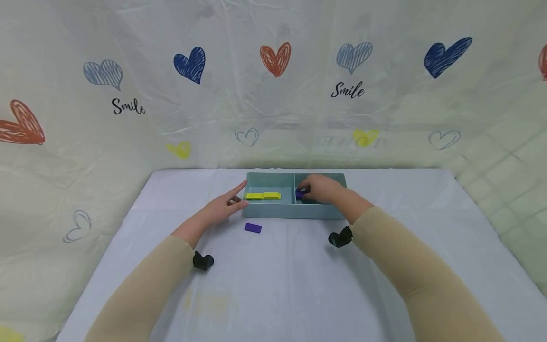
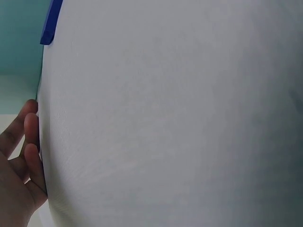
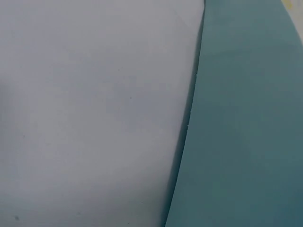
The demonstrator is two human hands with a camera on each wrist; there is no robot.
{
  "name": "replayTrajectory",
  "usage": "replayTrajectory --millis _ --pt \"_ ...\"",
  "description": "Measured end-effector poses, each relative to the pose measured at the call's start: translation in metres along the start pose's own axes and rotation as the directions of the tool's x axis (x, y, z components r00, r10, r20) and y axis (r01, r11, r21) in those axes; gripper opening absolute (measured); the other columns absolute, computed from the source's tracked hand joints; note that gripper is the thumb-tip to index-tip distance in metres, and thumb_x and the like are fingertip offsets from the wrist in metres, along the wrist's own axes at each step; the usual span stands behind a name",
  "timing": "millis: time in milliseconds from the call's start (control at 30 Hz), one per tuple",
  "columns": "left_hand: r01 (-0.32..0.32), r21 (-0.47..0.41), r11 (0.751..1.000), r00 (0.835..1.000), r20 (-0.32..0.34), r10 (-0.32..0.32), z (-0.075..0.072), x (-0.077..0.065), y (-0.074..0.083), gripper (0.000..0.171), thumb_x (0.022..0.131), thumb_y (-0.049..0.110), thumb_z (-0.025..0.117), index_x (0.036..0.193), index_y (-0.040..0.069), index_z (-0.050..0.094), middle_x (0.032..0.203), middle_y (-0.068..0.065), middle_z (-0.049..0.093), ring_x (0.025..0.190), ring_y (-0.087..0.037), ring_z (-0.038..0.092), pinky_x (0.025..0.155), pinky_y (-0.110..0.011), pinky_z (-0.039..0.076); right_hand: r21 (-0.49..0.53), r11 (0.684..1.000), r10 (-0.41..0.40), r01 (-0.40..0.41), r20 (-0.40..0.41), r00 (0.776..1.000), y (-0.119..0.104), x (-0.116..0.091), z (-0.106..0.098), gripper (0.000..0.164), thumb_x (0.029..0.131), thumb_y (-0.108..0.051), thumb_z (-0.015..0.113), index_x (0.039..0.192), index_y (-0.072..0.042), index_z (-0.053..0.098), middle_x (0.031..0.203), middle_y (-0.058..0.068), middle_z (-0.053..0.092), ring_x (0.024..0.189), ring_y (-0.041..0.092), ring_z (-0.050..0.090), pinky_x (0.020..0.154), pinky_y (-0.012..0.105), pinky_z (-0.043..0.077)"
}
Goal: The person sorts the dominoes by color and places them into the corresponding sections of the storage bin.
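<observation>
A teal box point(image 1: 295, 212) with a divider stands on the table. My left hand point(image 1: 218, 208) is at its left end, index finger and thumb stretched out against the box. Yellow blocks point(image 1: 271, 195) lie in the left compartment. My right hand point(image 1: 322, 187) reaches into the right compartment, fingers bent down, and pinches a purple block point(image 1: 300, 194) beside the divider; the hand partly hides it. Another purple block point(image 1: 253, 228) lies on the cloth in front of the box. The left wrist view catches the end of a purple-blue block point(image 2: 49, 23). In the right wrist view no hand shows.
A white cloth point(image 1: 295, 285) covers the table. Behind it hangs a pale sheet point(image 1: 273, 104) printed with hearts and words. A black heart-shaped piece sits at each sleeve cuff, the left one point(image 1: 202, 261) and the right one point(image 1: 340, 237).
</observation>
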State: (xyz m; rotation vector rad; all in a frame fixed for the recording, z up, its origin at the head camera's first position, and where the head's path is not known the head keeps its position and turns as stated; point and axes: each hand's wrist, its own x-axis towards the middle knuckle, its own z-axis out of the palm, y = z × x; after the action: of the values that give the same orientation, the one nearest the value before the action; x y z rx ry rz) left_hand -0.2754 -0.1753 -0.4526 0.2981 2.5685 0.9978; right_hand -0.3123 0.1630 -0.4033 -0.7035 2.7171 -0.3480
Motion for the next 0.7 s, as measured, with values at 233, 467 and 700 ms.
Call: replayTrajectory --millis 233,467,700 --pt "0.005 -0.005 1.000 1.000 0.000 -0.005 0.000 -0.001 0.001 0.077 0.085 0.077 0.052 0.148 0.065 0.009 0.140 -0.007 0.051 0.120 -0.028 0.054 0.093 -0.045 0.049 0.011 1.000 -0.013 0.013 -0.004 1.000 -0.001 -0.002 0.000 0.034 0.097 -0.015 0.065 0.131 -0.010 0.066 0.117 0.011 0.062 0.109 0.028 0.059 0.095 0.045 0.047" --pt "-0.005 -0.002 1.000 1.000 -0.001 0.005 0.000 0.000 0.002 0.076 0.087 0.075 0.052 0.148 0.064 0.009 0.140 -0.007 0.051 0.122 -0.028 0.053 0.094 -0.045 0.049 0.087 0.996 0.000 0.004 -0.047 0.999 0.002 -0.010 -0.007 0.038 0.097 -0.020 0.065 0.134 -0.011 0.064 0.135 0.010 0.057 0.126 0.030 0.051 0.104 0.047 0.042" --pt "0.008 -0.002 1.000 1.000 0.002 -0.008 0.000 -0.002 0.002 0.074 0.089 0.071 0.053 0.148 0.064 0.008 0.140 -0.008 0.051 0.120 -0.029 0.054 0.096 -0.048 0.047 0.162 0.987 0.018 -0.006 -0.072 0.997 -0.003 -0.025 -0.015 0.039 0.097 -0.022 0.066 0.135 -0.011 0.063 0.133 0.010 0.059 0.123 0.031 0.053 0.101 0.048 0.044"
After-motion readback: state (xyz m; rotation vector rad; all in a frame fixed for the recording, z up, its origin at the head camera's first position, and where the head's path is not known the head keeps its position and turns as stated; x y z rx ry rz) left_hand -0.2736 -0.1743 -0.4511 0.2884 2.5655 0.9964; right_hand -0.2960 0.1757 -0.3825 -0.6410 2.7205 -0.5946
